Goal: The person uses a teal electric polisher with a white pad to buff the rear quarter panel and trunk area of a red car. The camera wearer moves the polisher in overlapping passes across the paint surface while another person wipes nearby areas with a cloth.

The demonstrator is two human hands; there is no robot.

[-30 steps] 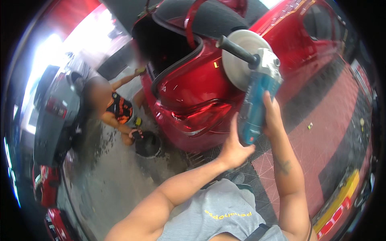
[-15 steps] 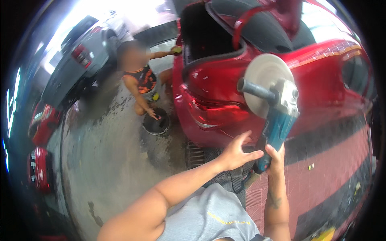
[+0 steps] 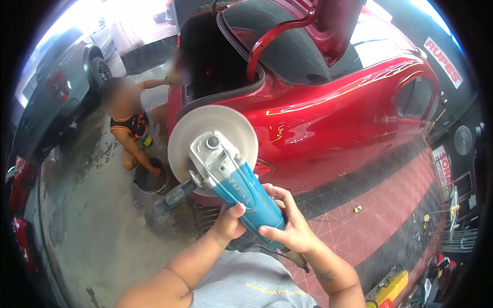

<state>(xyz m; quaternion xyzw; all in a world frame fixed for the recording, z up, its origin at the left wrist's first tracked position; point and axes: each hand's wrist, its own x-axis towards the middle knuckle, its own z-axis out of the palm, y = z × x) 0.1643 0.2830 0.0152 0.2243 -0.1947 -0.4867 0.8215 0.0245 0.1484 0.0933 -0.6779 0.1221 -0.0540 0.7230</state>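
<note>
A blue power polisher (image 3: 245, 194) with a silver metal head is held up in front of me. Its round white pad (image 3: 237, 129) tilts away toward the car, and a dark side handle (image 3: 177, 197) sticks out to the left. My left hand (image 3: 229, 224) is closed around the left side of the polisher's body. On the other side, my right hand (image 3: 294, 219) grips the rear of the body, thumb across the top. Behind the pad stands the red car (image 3: 328, 120) with its trunk lid raised; whether the pad touches it I cannot tell, though it looks apart.
A person (image 3: 134, 128) crouches at the car's rear, one hand in a black bucket (image 3: 152, 189), the other at the bumper. The power cord runs near the floor tiles (image 3: 354, 246). At lower right are a yellow box (image 3: 394, 288) and a rack. Other vehicles stand left.
The polisher has turned and swung left in the view. My left hand, open beside it before, now grips its body. The crouching person's hand has gone down into the bucket.
</note>
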